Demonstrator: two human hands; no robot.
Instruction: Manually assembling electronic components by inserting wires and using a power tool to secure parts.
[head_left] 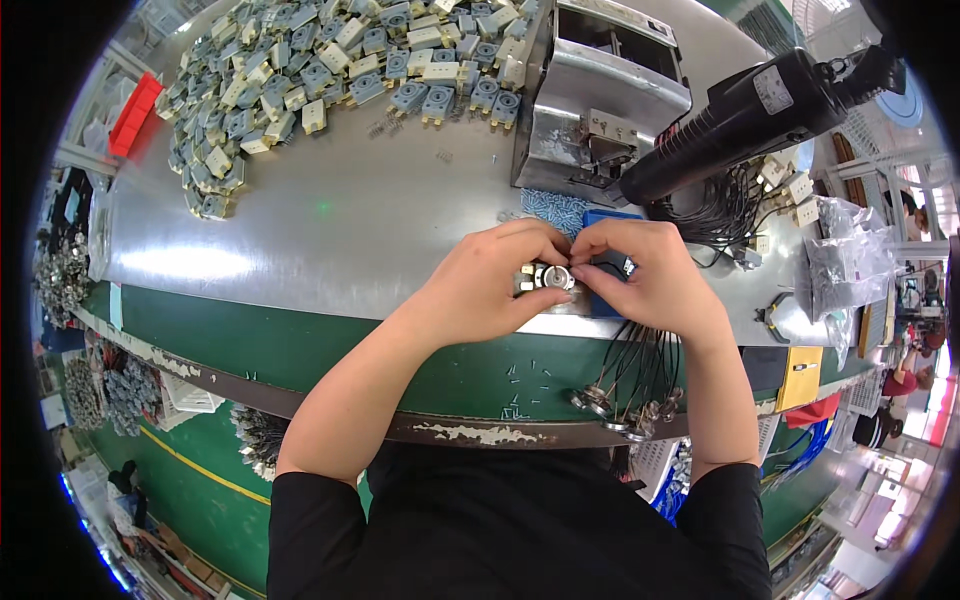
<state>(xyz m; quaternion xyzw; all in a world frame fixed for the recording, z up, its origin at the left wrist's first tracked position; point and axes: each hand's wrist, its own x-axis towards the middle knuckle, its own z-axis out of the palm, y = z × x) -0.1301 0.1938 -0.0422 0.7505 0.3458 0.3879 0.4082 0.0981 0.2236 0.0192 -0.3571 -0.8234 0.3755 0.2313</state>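
Observation:
My left hand (490, 278) closes its thumb and fingers around a small pale housing with a round metal part (553, 278) set in it. On the right side of this piece, my right hand (652, 272) has its thumb and forefinger pinched together at its edge. Whatever lies between those right fingertips is too small to make out. Beneath both hands is a blue tray (603, 304), partly hidden. Black wires with round metal ends (628, 408) hang over the table's front edge below my right wrist.
A large pile of grey and cream housings (340, 60) covers the far left. Blue screws (556, 211) lie before a metal fixture (590, 110). A black electric screwdriver (740, 120) slants in from the right, above bundled black cables (715, 210). Loose screws (515, 410) dot the green edge.

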